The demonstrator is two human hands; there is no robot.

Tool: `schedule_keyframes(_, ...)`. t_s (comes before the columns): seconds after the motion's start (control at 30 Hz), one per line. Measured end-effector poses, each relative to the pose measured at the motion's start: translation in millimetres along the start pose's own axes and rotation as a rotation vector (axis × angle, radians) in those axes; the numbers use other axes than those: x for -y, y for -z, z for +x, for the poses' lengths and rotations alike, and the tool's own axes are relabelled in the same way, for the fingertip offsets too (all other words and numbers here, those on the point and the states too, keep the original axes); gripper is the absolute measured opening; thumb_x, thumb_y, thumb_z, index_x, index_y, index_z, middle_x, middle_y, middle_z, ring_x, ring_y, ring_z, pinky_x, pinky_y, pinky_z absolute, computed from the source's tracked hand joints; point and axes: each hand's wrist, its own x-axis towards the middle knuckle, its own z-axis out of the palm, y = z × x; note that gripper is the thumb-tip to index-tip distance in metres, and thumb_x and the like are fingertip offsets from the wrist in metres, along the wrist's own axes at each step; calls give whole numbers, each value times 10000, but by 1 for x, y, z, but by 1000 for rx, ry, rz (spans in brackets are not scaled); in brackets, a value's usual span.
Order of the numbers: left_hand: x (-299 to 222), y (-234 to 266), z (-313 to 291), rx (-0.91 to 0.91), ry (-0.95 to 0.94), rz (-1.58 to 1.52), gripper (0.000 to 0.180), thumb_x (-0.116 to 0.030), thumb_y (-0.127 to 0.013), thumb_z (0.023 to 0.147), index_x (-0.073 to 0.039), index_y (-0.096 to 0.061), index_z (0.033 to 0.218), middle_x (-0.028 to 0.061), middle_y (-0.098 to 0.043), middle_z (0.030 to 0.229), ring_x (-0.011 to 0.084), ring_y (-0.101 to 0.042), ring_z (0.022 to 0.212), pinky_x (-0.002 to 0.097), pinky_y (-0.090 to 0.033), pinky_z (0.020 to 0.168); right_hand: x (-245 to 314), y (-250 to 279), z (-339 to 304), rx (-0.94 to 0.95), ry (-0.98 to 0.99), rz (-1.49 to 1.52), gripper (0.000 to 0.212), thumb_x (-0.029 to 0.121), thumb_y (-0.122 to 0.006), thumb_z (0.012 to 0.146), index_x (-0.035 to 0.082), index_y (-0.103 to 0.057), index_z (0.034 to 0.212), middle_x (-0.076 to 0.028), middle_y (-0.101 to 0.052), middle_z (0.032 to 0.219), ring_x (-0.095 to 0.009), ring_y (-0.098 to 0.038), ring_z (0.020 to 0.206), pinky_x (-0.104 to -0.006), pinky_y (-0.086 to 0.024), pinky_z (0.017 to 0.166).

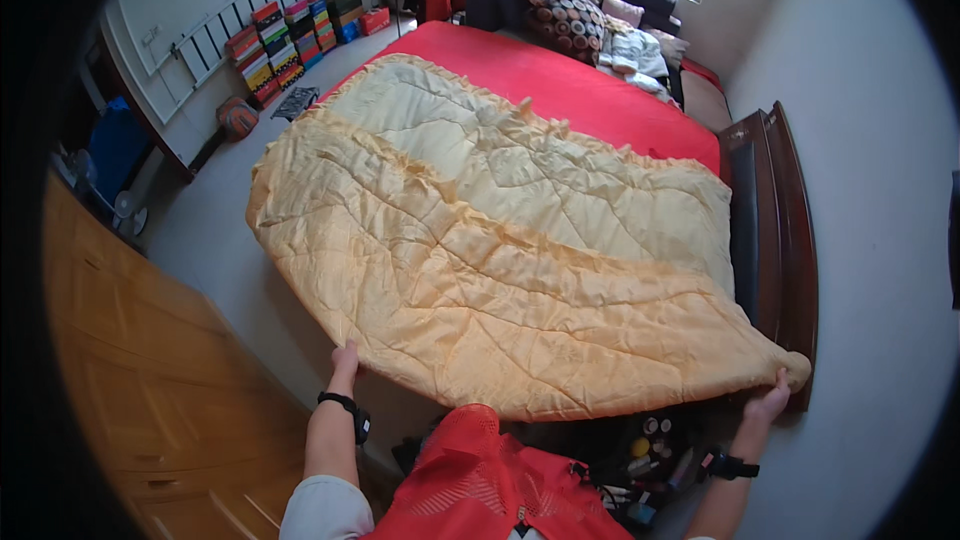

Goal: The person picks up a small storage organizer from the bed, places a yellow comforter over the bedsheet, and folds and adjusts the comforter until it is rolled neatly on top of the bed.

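Observation:
A large quilted comforter (480,240), orange-yellow with a paler cream band, lies spread over a bed with a red sheet (560,80). My left hand (344,360) grips the comforter's near edge on the left. My right hand (770,400) grips its near right corner, close to the dark wooden headboard (780,210). Both arms are stretched out and each wrist wears a black band. The near edge is lifted off the bed between my hands.
A wooden wardrobe (140,360) stands at my left. Pillows and folded bedding (570,0) are piled at the bed's far end. Stacked colourful boxes (280,40) line the far left wall. Small items (650,440) sit on a dark surface below the comforter.

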Motion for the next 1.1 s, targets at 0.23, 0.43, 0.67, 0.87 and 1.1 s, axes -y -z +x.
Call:
schedule_keyframes(0.23, -44, 25, 0, 282, -52, -328, 449, -380, -492, 901, -29, -509, 1181, 112, -623, 1008, 251, -635, 831, 412, -548, 625, -31, 33, 9, -46, 51, 1, 324, 179, -517, 895, -3, -507, 1162, -118, -584, 1110, -264, -579, 1008, -386, -472, 875)
schedule_keyframes(0.43, -171, 59, 31, 509, -149, -627, 517, -466, -453, 907, -62, -493, 1229, 93, -589, 1146, 242, -588, 1022, 388, -495, 861, 5, 68, -1, -245, 169, -58, 343, 176, -507, 880, -7, -496, 1170, -138, -576, 1120, -278, -569, 1026, -397, -468, 885)
schedule_keyframes(0.67, -258, 98, -7, 514, -218, -614, 573, -527, -413, 901, -81, -462, 1259, 99, -561, 1197, 282, -550, 1077, 442, -452, 910, 88, 29, -79, -152, 226, 248, 466, 270, -317, 909, -60, -440, 1214, -213, -511, 1204, -343, -520, 1089, -441, -416, 957)
schedule_keyframes(0.87, -286, 85, -13, 577, -182, -681, 570, -521, -403, 909, -94, -415, 1287, 108, -530, 1235, 298, -541, 1084, 450, -446, 900, 94, -10, -49, -201, 229, 194, 402, 241, -387, 904, -47, -458, 1176, -188, -524, 1169, -313, -537, 1050, -429, -431, 926)
schedule_keyframes(1.1, -267, 36, 93, 575, -147, -681, 519, -499, -487, 889, -95, -504, 1213, 89, -578, 1160, 251, -552, 1060, 410, -449, 903, 15, 21, 22, -300, 250, -73, 366, 144, -475, 851, -42, -465, 1166, -167, -539, 1123, -292, -559, 1005, -403, -463, 883)
